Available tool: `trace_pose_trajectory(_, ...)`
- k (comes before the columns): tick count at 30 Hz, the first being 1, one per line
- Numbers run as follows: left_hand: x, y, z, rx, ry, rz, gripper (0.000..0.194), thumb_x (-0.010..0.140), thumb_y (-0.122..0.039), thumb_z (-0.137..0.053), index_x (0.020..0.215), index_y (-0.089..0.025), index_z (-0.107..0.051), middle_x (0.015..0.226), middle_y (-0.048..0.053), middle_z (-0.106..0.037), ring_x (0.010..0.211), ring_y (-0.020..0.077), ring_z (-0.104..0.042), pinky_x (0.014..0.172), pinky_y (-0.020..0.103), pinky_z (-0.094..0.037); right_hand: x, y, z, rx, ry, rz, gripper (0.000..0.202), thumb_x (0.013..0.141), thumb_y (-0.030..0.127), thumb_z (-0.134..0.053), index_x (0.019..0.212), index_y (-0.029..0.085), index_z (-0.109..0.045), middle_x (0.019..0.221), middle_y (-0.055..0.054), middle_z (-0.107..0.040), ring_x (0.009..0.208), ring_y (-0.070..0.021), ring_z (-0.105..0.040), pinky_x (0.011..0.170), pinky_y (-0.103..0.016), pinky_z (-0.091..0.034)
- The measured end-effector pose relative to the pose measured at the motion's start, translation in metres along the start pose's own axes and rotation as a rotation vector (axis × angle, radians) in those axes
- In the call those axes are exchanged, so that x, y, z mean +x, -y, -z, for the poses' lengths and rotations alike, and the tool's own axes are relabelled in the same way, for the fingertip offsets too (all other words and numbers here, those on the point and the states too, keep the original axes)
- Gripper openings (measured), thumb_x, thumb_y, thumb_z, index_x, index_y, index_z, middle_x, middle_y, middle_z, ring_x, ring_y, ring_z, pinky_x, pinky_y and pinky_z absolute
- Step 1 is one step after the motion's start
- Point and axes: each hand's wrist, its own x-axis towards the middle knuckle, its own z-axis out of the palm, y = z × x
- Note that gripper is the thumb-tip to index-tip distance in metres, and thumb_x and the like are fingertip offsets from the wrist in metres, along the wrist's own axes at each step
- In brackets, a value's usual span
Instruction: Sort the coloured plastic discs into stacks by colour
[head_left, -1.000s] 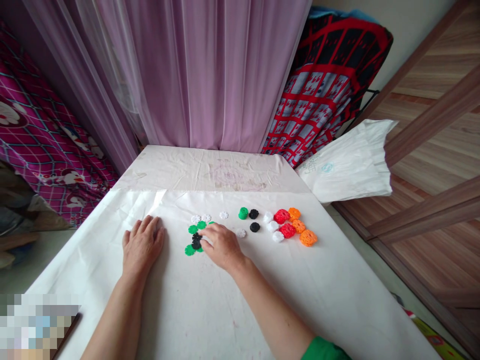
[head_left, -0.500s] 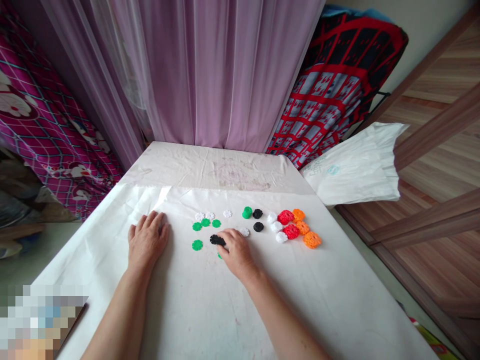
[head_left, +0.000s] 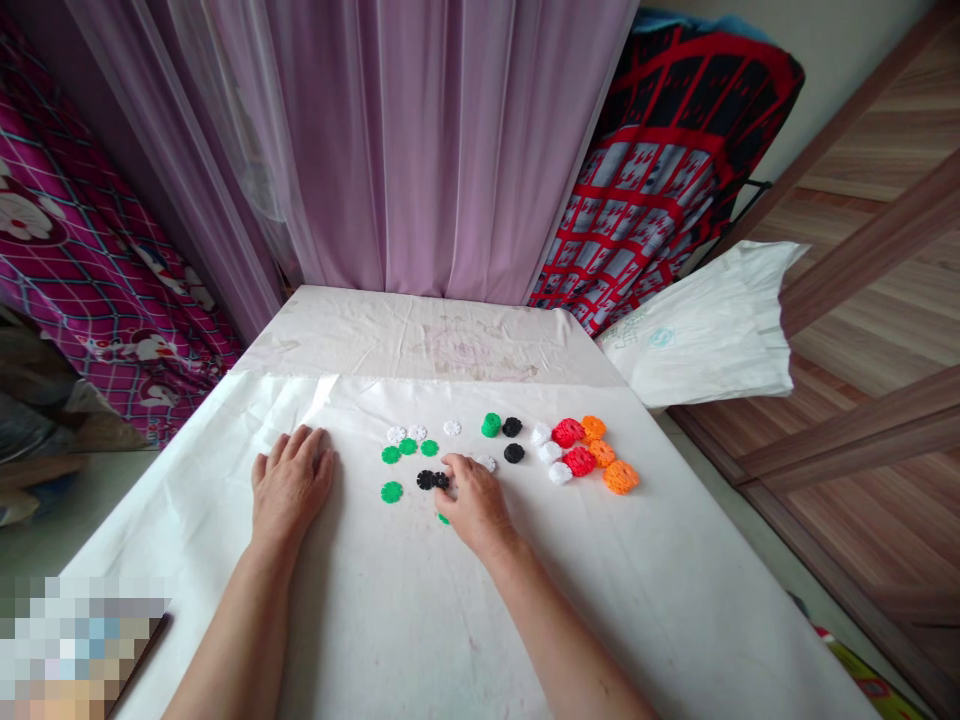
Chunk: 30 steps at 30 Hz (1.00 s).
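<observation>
My left hand lies flat, palm down with fingers apart, on the white-covered table, holding nothing. My right hand is closed in a pinch on a black notched plastic disc. Another black notched disc lies just left of it. Close by on the cloth are loose green discs and white discs. One green disc and one white disc are partly covered by my right hand.
Right of my right hand sit black discs, a green stack, white stacks, red stacks and orange stacks. A white bag hangs at the table's right edge; purple curtains hang behind.
The black discs by my right fingertips now show as two separate shapes, the right one tilted in my fingers. The right hand has barely shifted; the left stays resting.
</observation>
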Motion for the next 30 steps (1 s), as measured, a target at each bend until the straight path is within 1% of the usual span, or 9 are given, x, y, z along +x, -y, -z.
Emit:
trace_pose_trajectory(2, 0.001, 0.001, -0.001, 0.004, 0.008, 0.002, 0.052, 0.098, -0.042, -0.027, 0.137, -0.018, -0.053, 0.151, 0.01, -0.047, 0.141, 0.032, -0.037, 0.116, 0.054, -0.024, -0.002, -0.015, 0.008, 0.029, -0.096, -0.001, 0.035, 0.075, 0.015, -0.061, 0.109, 0.021, -0.062, 0.097, -0.004, -0.072, 0.083, -0.0187, -0.064, 0.078, -0.03, -0.048)
trace_pose_trajectory(5, 0.001, 0.002, -0.002, 0.01, 0.018, 0.001, 0.054, 0.098, -0.043, -0.025, 0.137, -0.018, -0.053, 0.152, 0.01, -0.047, 0.141, 0.0324, -0.036, 0.116, 0.054, -0.024, -0.001, -0.048, 0.028, 0.008, -0.276, -0.048, 0.026, 0.076, 0.02, -0.061, 0.102, 0.021, -0.064, 0.096, -0.004, -0.072, 0.078, -0.0179, -0.063, 0.075, -0.029, -0.048)
trace_pose_trajectory(6, 0.002, 0.003, -0.002, 0.012, 0.02, -0.003, 0.054, 0.099, -0.043, -0.025, 0.137, -0.017, -0.053, 0.152, 0.01, -0.046, 0.142, 0.0325, -0.036, 0.116, 0.054, -0.024, 0.0, -0.06, 0.035, -0.014, -0.317, -0.07, 0.022, 0.076, 0.022, -0.061, 0.099, 0.021, -0.064, 0.094, -0.004, -0.072, 0.077, -0.0182, -0.062, 0.074, -0.03, -0.048)
trace_pose_trajectory(9, 0.003, 0.004, -0.002, 0.012, 0.024, -0.009, 0.055, 0.098, -0.044, -0.025, 0.138, -0.017, -0.052, 0.152, 0.01, -0.046, 0.142, 0.0326, -0.036, 0.116, 0.055, -0.025, 0.003, -0.087, 0.051, -0.07, -0.348, -0.106, 0.014, 0.077, 0.026, -0.061, 0.089, 0.021, -0.066, 0.088, -0.005, -0.071, 0.075, -0.0186, -0.061, 0.072, -0.03, -0.047)
trace_pose_trajectory(11, 0.003, 0.005, -0.003, 0.01, 0.023, -0.011, 0.054, 0.098, -0.044, -0.027, 0.138, -0.017, -0.053, 0.152, 0.01, -0.046, 0.141, 0.0325, -0.036, 0.116, 0.055, -0.025, 0.006, -0.096, 0.055, -0.088, -0.329, -0.105, 0.012, 0.077, 0.025, -0.061, 0.086, 0.021, -0.067, 0.089, -0.005, -0.07, 0.074, -0.0184, -0.06, 0.072, -0.03, -0.047)
trace_pose_trajectory(20, 0.002, 0.004, -0.002, -0.023, -0.014, -0.018, 0.046, 0.096, -0.04, -0.036, 0.134, -0.023, -0.056, 0.149, 0.011, -0.05, 0.141, 0.0332, -0.038, 0.116, 0.057, -0.027, 0.009, -0.099, 0.05, -0.105, -0.273, -0.102, 0.014, 0.078, 0.024, -0.062, 0.09, 0.021, -0.07, 0.093, -0.006, -0.07, 0.075, -0.018, -0.061, 0.073, -0.03, -0.047)
trace_pose_trajectory(24, 0.002, 0.005, -0.002, -0.024, -0.009, -0.016, 0.048, 0.097, -0.042, -0.034, 0.134, -0.022, -0.056, 0.15, 0.011, -0.049, 0.141, 0.0337, -0.038, 0.116, 0.057, -0.026, 0.006, -0.1, 0.053, -0.09, -0.307, -0.073, 0.014, 0.079, 0.024, -0.061, 0.09, 0.022, -0.07, 0.095, -0.006, -0.069, 0.079, -0.0189, -0.062, 0.075, -0.031, -0.048)
trace_pose_trajectory(27, 0.002, 0.005, -0.002, -0.027, -0.005, -0.02, 0.051, 0.097, -0.044, -0.031, 0.135, -0.019, -0.055, 0.15, 0.012, -0.048, 0.141, 0.0343, -0.038, 0.116, 0.057, -0.026, 0.0, -0.09, 0.054, -0.059, -0.339, -0.032, 0.013, 0.081, 0.022, -0.059, 0.088, 0.023, -0.069, 0.095, -0.005, -0.07, 0.083, -0.0191, -0.063, 0.078, -0.03, -0.049)
trace_pose_trajectory(30, 0.003, 0.005, -0.003, -0.035, -0.011, -0.018, 0.049, 0.096, -0.043, -0.033, 0.135, -0.022, -0.055, 0.149, 0.012, -0.049, 0.141, 0.0338, -0.038, 0.115, 0.057, -0.027, -0.003, -0.066, 0.047, -0.021, -0.287, 0.045, 0.014, 0.084, 0.018, -0.055, 0.084, 0.023, -0.068, 0.092, -0.004, -0.071, 0.084, -0.0178, -0.064, 0.078, -0.028, -0.048)
